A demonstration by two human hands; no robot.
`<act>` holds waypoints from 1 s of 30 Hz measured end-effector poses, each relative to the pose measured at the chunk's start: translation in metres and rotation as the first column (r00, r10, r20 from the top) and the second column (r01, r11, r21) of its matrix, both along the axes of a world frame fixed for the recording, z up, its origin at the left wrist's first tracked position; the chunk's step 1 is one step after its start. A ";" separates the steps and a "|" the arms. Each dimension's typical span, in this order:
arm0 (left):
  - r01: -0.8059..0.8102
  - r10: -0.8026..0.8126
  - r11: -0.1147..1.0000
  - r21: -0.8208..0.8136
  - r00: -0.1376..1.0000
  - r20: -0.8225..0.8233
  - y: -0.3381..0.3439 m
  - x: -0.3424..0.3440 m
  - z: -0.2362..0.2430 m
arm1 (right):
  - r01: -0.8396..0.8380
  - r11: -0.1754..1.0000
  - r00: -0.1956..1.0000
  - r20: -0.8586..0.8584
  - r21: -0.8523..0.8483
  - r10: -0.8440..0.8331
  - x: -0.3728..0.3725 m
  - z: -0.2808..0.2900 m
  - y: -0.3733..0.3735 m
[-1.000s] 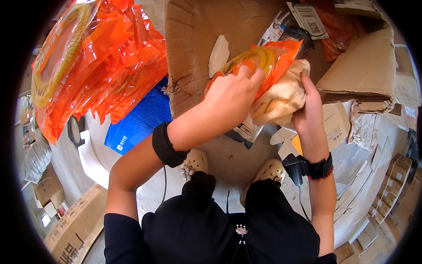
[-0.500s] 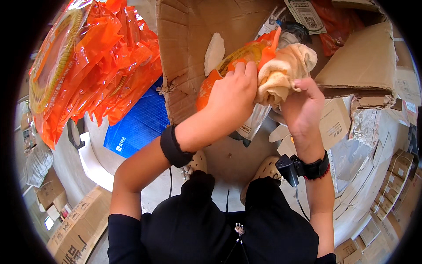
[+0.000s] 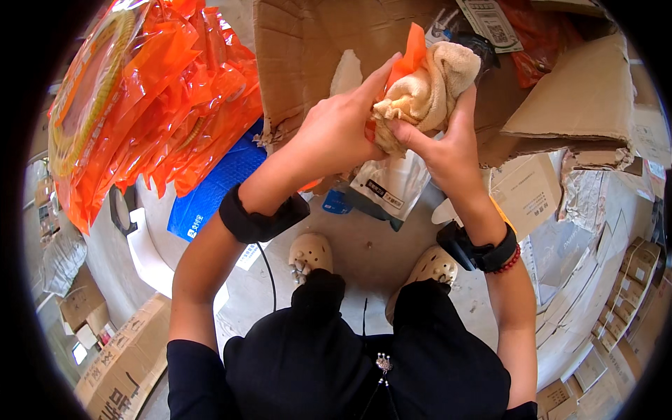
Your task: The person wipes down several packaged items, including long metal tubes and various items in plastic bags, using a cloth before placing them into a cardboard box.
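A crumpled beige cloth (image 3: 423, 91) is bunched up above the open cardboard box. My right hand (image 3: 448, 147) is closed around its lower right side, with the thumb across the front and fingers behind. My left hand (image 3: 336, 133) is at the cloth's left side, closed on an orange plastic bag (image 3: 409, 54). A pointed piece of that bag sticks up beside the cloth; the rest is mostly hidden by my left hand and the cloth. Below them is a clear-and-dark plastic packet (image 3: 392, 185).
The cardboard box (image 3: 301, 56) has a flap (image 3: 574, 105) jutting out at right. It holds a white card (image 3: 490, 24) and red plastic (image 3: 539, 42). Orange bags (image 3: 154, 105) with yellow coils are heaped at left above a blue padded mailer (image 3: 217, 185). A long carton (image 3: 126, 357) lies lower left.
The cloth has moved left and up, and my right hand has turned with its thumb across the front. My left hand has shifted left. The yellow coil beside the cloth is now hidden.
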State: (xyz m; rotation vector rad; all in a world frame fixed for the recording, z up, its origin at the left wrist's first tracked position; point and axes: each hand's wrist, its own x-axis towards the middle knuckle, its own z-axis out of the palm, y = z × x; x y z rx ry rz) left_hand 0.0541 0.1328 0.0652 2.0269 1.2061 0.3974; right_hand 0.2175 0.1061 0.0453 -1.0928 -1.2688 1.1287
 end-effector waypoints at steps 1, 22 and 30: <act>0.008 -0.008 1.000 0.015 1.000 0.023 0.002 -0.003 -0.002 | 0.000 1.000 1.000 0.022 0.009 0.000 -0.002 0.000 -0.001; 0.166 -0.165 0.985 0.041 0.986 -0.020 0.000 -0.023 -0.001 | 0.446 0.895 0.893 0.068 -0.015 -0.445 -0.009 -0.020 0.090; 0.017 0.019 0.979 -0.204 0.985 0.173 0.004 -0.038 -0.002 | 0.247 0.960 0.893 -0.355 -0.130 -0.277 0.034 -0.036 0.071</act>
